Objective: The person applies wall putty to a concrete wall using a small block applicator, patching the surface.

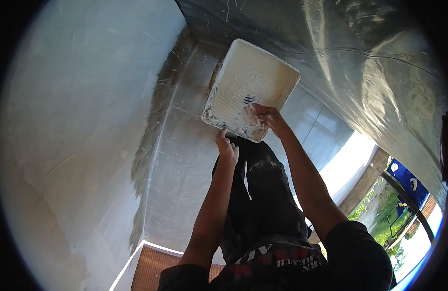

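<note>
Right hand point(268, 118): fingers bent over the tray's point(228, 94) ribbed end; whether its grip clasps anything cannot be told. Left hand point(227, 145): at the near rim, closure unclear. The white-smeared tray appears beyond the dark trousers point(270, 194), between wall point(88, 121) and plastic sheet point(364, 72).

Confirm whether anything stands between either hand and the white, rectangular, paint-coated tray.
Nothing visible does: left hand is at the near edge of the tray, right hand over its ribbed part.
</note>
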Available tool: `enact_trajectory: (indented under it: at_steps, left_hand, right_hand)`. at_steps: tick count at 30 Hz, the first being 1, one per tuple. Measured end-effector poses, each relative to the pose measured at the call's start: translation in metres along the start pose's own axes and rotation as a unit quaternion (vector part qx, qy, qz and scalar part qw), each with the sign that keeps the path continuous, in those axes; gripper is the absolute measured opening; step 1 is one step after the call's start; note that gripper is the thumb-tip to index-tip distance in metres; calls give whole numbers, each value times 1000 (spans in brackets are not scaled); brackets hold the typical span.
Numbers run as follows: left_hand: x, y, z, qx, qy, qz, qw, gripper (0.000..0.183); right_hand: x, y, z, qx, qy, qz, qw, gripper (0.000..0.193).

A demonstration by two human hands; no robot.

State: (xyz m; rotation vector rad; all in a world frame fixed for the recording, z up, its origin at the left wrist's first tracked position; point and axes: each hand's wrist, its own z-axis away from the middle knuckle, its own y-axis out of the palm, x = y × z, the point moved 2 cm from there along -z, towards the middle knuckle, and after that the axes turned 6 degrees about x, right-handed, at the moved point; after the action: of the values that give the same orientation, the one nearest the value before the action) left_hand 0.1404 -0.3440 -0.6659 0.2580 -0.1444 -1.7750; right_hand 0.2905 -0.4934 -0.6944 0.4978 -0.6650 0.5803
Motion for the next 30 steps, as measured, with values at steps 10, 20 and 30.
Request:
enact_trajectory:
  at_steps: [10, 20, 30]
  left_hand:
    - [-83, 32, 132, 215, 187, -42, 958, 99]
    - [-157, 118, 291, 330, 323, 6, 887, 91]
    - [-260, 152, 517, 424, 615, -73, 661, 75]
  right_hand:
    - [118, 39, 70, 155, -95, -334, 925, 49]
    - [273, 117, 122, 190, -246, -407, 859, 46]
    - [547, 263, 234, 299, -473, -394, 729, 44]
